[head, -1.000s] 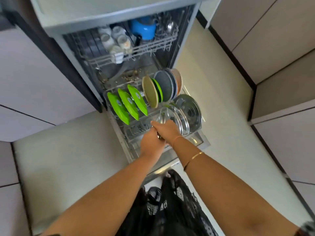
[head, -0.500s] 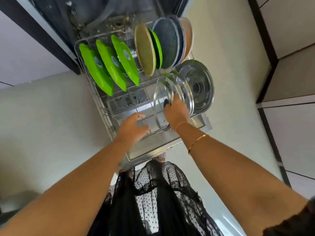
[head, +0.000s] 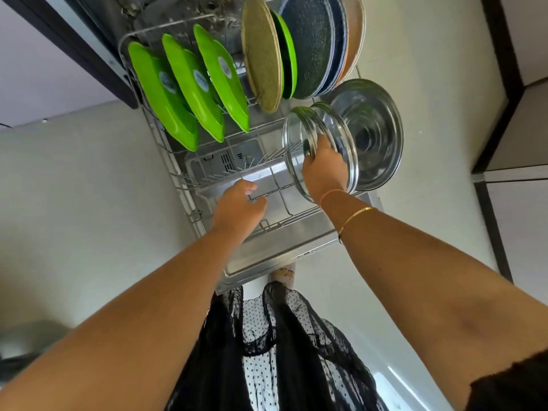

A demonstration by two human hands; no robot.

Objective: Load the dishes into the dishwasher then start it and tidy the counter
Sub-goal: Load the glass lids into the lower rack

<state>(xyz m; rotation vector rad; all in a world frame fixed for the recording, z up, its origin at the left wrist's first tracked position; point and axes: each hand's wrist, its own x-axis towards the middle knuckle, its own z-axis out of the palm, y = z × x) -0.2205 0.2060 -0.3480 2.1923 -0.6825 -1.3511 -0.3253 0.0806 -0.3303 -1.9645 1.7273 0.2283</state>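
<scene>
Dishwasher door (head: 281, 253) lies folded down flat, and the lower rack (head: 178, 170) is drawn out over it. This rack holds everything that matters here. Along its far side stands a row of round plates (head: 311, 48), tan, green, dark blue and orange, all on edge. Three green plates (head: 166, 93) lean in the tines at its left. At the right side a steel dish (head: 376, 134) stands on edge. Just left of that dish are two pieces of clear glass, also on edge: a second glass bowl (head: 345, 134) close against the steel, and a front glass bowl (head: 292, 164) on the side toward the rack's middle.

The right grip (head: 323, 170) is clamped on the front glass bowl, fingers hooked over its upper rim and palm behind it. I cannot tell whether the knuckles also touch the second bowl. The bowl's flat face runs roughly from the rack's near edge to its far edge, and its mouth appears to face left, toward a bare run of tines in the near middle of the rack.

The left grip (head: 237, 209) hangs over that bare stretch, well left of the glass, with its fingers loosely curled and nothing held. Whether it touches the wire is unclear.

The bowl's free room is all to its left, and the steel dish and second bowl close off its right. Seating it is therefore probably the right grip's job, as the one already on it, with the left near enough to steady the rack.
</scene>
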